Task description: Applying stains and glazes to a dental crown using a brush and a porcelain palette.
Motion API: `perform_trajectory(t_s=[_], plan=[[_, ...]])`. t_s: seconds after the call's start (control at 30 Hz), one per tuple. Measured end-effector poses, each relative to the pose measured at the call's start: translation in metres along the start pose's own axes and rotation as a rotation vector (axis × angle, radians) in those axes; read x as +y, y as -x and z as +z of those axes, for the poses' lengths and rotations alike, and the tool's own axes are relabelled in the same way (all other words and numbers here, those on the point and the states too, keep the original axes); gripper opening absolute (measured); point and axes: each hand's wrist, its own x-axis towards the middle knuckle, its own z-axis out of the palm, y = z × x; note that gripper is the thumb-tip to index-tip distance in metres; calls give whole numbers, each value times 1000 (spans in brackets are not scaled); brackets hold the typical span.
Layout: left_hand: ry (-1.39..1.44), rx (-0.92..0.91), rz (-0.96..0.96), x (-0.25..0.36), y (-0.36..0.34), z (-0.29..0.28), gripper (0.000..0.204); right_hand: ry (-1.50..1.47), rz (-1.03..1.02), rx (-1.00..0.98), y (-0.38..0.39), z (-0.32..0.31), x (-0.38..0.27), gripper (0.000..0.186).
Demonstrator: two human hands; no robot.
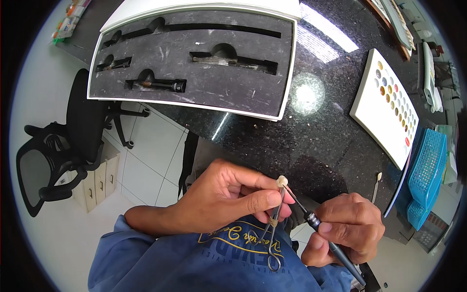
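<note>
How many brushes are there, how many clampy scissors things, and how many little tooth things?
Brushes: 3, one in the right hand, brush, two in the foam case
Clamp forceps: 1, in the left hand
Small tooth-like piece: 1
Total: 5

The setting is a dental laboratory workstation in an office-like room. Indicators: a black granite bench; an open white case with grey foam cut-outs holding brushes; a white palette of small coloured wells, probably porcelain stains, though too small to confirm. Further indicators: blue baskets, a black swivel chair, and a white tiled floor.
</note>
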Motion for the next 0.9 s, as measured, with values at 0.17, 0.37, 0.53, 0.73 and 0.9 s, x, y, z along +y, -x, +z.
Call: perform_trajectory(t_s=[0.17,0.37,0.53,0.73,0.9], plan=[[16,17,9,-1,1,-1,18,-15,-1,-19,-1,2,1,18],[1,11,15,-1,1,0,18,2,-8,-14,-2,1,1,18],[-3,12,27,-1,1,-1,18,21,-26,-25,-1,2,1,19],[71,-45,1,-5,1,-2,24,43,17,93,8,-3,-6,17],[108,-8,-3,-7,4,-1,25,29,-33,-133,8,-14,-1,17]])
